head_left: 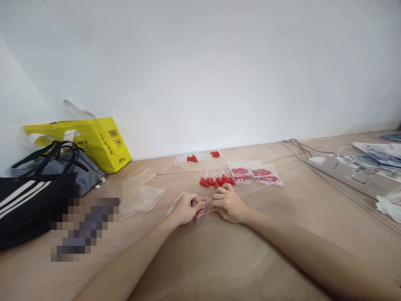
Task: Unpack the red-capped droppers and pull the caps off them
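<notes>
Between my hands is a small clear plastic bag (203, 213) with something red inside. My left hand (187, 209) pinches its left side, and the fingers of my right hand (228, 204) are closed on its right edge. Just beyond my hands lies a row of red-tipped white sticks (217, 179), tips toward me. To their right rest filled clear bags (253, 173) of red pieces. Farther back, two small heaps of red pieces (192, 159) lie on a flat clear bag (203, 155). Flat, see-through plastic bags (140, 196) lie to the left of my left hand.
At the left stand a yellow shopping bag (94, 142), a striped bag (89, 171) and a black bag (34, 209). A blurred-out dark item lies before them. On the right are a white power strip (351, 175) with plugs, cables and printed sheets (379, 150). A white wall closes the back.
</notes>
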`<state>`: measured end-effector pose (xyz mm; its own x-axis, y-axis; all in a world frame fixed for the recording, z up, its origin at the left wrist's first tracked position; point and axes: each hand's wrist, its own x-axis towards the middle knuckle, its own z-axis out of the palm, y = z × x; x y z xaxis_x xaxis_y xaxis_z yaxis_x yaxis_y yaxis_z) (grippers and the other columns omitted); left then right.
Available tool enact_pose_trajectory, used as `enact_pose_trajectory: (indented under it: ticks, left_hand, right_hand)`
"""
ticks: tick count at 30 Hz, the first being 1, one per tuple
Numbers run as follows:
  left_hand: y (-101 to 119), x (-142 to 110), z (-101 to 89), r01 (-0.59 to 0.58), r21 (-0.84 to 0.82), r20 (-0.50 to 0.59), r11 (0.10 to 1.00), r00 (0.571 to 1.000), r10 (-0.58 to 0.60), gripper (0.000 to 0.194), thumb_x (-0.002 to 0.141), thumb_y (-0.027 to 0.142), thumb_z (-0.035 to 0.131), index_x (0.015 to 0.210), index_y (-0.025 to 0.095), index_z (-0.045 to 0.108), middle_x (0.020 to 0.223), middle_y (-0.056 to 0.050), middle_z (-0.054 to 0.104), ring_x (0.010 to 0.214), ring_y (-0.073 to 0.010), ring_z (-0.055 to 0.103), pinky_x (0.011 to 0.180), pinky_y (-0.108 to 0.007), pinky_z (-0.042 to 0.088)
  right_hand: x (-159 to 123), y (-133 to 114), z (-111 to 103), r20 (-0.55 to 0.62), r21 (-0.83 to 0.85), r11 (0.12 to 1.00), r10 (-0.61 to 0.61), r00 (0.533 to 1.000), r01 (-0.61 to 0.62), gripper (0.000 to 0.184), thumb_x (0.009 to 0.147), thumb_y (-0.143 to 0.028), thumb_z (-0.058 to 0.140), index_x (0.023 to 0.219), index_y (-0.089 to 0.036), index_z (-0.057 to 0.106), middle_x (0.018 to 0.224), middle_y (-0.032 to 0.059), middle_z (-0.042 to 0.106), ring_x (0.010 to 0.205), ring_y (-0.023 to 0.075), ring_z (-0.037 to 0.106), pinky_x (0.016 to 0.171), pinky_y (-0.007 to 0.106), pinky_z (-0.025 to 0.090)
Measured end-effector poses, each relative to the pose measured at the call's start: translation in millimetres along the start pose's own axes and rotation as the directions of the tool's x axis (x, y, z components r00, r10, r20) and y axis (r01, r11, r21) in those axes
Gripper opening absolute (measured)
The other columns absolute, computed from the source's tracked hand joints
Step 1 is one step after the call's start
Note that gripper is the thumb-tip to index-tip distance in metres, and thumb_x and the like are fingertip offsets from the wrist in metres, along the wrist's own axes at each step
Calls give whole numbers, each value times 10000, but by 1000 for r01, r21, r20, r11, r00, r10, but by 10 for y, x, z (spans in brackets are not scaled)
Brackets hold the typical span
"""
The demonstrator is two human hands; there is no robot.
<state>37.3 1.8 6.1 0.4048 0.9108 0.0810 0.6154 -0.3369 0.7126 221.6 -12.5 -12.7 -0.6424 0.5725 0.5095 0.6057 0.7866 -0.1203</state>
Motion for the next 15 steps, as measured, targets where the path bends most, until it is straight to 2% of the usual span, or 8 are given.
enact_pose_trajectory:
  ticks: [5,7,9,11,13,15]
  left_hand:
    - [5,-32,-98,-58,181,-98,982,992,77,285,771,371,435,599,152,495,554,25,485,518,-100,425,495,-210,329]
    - [-19,-67,-154,-138,219,-89,966,983,161,276,791,374,420,656,156,522,665,-4,547,631,-127,497,587,-234,394]
    - [-67,-119,-215,-253,227,-29,940,964,266,247,799,373,432,766,165,560,847,-37,588,810,-155,532,735,-271,419]
    - [-128,-182,-270,-317,219,56,923,948,312,261,800,369,453,957,190,560,1044,-52,570,969,-171,512,858,-301,391]
    - [-179,-241,-308,-322,230,125,918,946,300,342,803,359,464,1116,225,500,1174,-47,524,1066,-178,476,920,-321,360]
    - [-206,-284,-321,-309,252,161,917,948,275,378,809,349,461,1173,246,466,1215,-34,506,1102,-180,460,945,-335,347]
  right_hand:
    - [-51,44,-45,-6,-14,1000,-25,1000,25,120,804,-196,479,738,-199,579,763,15,570,809,152,425,754,327,219]
    - [-87,72,-81,-13,-23,1000,-12,1000,12,118,806,-222,480,757,-196,585,787,24,567,813,153,428,753,325,229]
    - [-119,94,-121,-7,-22,1000,15,1000,-15,117,798,-259,497,774,-197,593,803,23,565,811,152,432,754,324,237]
    - [-136,99,-150,0,-5,998,61,998,-61,133,793,-280,505,759,-198,604,802,18,560,794,147,433,752,322,243]
    - [-131,82,-154,2,26,991,133,991,-133,157,799,-276,495,739,-200,618,771,13,553,765,139,430,740,316,250]
    - [-106,48,-131,0,52,978,204,979,-203,171,802,-281,494,743,-208,637,727,12,536,738,138,423,722,310,259]
